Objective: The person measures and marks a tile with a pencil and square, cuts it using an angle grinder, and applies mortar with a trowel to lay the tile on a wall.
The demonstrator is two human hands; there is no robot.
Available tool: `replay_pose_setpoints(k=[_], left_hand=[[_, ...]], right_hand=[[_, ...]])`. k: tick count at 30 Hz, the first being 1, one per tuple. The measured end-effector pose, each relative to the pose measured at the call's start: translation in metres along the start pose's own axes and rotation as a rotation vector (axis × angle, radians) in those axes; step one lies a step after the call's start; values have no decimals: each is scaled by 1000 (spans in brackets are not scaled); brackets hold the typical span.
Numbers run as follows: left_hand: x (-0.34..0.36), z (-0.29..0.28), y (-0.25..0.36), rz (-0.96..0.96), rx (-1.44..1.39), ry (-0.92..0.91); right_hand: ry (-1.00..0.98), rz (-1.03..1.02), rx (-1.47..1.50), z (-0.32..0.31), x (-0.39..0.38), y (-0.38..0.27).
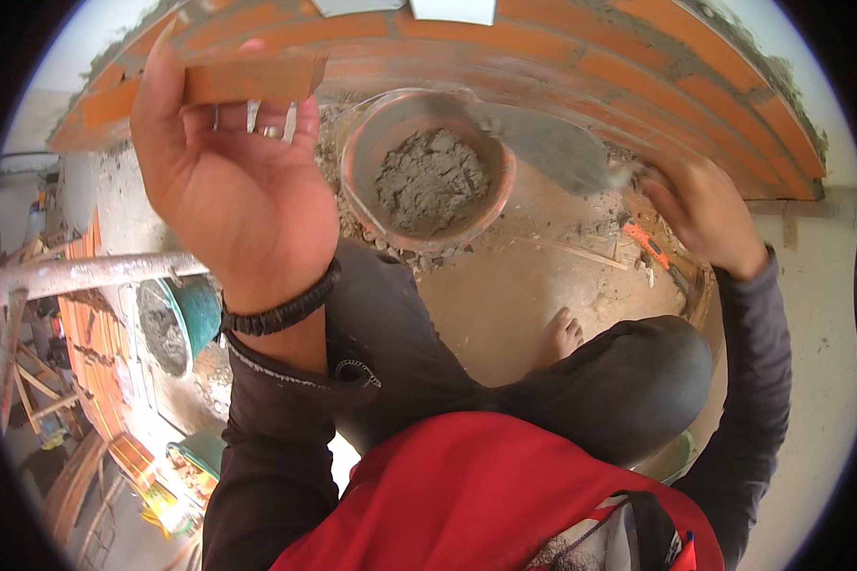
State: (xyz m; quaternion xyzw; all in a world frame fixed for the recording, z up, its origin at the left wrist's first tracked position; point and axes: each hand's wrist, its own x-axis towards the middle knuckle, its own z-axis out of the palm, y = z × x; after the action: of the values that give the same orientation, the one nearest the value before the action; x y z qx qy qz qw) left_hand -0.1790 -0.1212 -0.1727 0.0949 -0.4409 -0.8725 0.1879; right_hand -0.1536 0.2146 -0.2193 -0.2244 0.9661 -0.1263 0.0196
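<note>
My left hand, palm turned up, grips an orange clay brick between thumb and fingers, close to the brick wall. My right hand is closed round the handle end of a trowel; hand and blade are blurred by motion. The grey blade points left, its tip over the right rim of a round bucket. Grey wet mortar fills the bottom of that bucket, which stands between my left hand and the trowel.
An orange and black tool and a thin wooden strip lie on the floor below my right hand. A pale pole crosses at left, beside a green bucket of mortar. My bare foot rests near the middle.
</note>
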Motion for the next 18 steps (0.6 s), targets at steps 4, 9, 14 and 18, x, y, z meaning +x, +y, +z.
replay_pose_setpoints(k=[4,9,14,18], left_hand=[[3,-5,1,-40,-61,-5],[12,-22,9,-75,-59,-12],[23,-38,13,-102,-100,-25],[29,-45,12,-110,-110,-41]], right_hand=[[-149,-121,-302,40,81,-32],[-124,-164,-441,80,121,-60],[-170,-319,-604,74,123,-77],[-198,-287,-602,69,121,-88]])
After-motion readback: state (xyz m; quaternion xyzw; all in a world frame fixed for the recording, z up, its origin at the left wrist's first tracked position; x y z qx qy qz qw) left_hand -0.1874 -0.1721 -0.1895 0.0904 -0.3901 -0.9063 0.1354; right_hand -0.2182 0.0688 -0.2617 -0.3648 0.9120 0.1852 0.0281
